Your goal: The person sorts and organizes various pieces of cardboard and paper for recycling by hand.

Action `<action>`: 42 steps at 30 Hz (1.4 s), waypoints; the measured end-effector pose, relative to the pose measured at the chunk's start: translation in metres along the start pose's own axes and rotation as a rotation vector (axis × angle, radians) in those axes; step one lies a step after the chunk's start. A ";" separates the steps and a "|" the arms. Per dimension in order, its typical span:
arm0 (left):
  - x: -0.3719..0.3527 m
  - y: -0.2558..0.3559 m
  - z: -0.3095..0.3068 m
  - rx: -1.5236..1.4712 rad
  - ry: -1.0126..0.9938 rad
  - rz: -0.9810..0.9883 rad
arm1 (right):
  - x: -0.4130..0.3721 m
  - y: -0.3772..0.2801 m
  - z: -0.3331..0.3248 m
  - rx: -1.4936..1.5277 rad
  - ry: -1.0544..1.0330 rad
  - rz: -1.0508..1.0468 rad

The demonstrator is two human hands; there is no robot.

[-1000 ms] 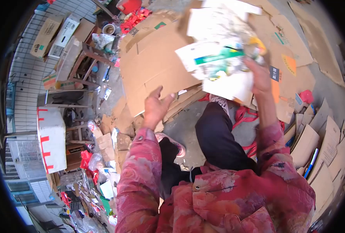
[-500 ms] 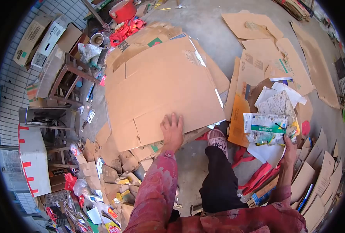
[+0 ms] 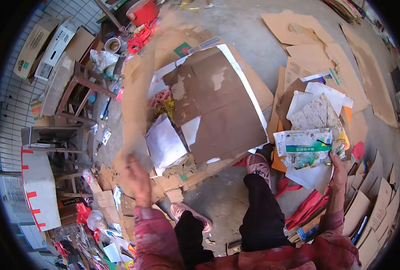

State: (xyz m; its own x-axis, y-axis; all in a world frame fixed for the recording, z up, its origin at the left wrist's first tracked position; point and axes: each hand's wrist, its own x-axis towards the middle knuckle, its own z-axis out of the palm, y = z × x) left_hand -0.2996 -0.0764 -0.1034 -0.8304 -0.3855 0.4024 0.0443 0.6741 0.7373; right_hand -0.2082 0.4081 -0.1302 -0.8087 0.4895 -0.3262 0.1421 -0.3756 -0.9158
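Observation:
My left hand [image 3: 139, 180], blurred by motion, is closed at the near edge of a large cardboard sheet [image 3: 137, 108]. The sheet stands steeply tilted and smeared at the left of the pile. Beside it lie a brown cardboard piece [image 3: 218, 105] with torn patches and white borders, and a crumpled white paper [image 3: 166, 139]. On the right, my right hand [image 3: 338, 173] grips the edge of a flattened plastic wrapper [image 3: 305, 146] with a green band. Dirty white paper [image 3: 317, 112] lies behind that wrapper, partly covered by it.
Flattened cardboard [image 3: 301, 29] lies on the concrete floor at the back right. Upright cardboard pieces [image 3: 366, 207] stand near my right side. A wooden stool [image 3: 80, 87], a red container [image 3: 142, 12] and scattered litter [image 3: 96, 220] are on the left.
My left hand has moved left, with the large cardboard sheet swung up and leftward off the pile. Brown cardboard and white paper beneath now show. The wrapper stays in my right hand.

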 end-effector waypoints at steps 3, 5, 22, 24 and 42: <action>-0.004 -0.018 -0.036 -0.186 0.266 -0.159 | 0.017 0.001 -0.010 -0.005 -0.092 -0.017; -0.026 0.002 -0.044 -0.279 0.417 -0.170 | 0.031 -0.002 -0.020 0.009 -0.176 -0.024; -0.099 0.101 -0.034 -0.362 0.988 0.042 | 0.193 0.016 0.224 -0.613 -0.995 -0.187; -0.092 0.094 -0.038 -0.536 1.027 0.025 | 0.205 0.048 0.285 -0.631 -0.903 -0.287; -0.098 0.097 -0.035 -0.652 0.811 0.095 | 0.102 0.175 0.310 -1.259 -0.887 -1.259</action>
State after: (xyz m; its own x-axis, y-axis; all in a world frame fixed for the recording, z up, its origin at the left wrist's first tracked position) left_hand -0.1946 0.0045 -0.0518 -0.1967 -0.8185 0.5398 0.5812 0.3461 0.7365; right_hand -0.4430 0.1483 -0.2516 -0.7071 -0.6186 0.3425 -0.7029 0.6679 -0.2447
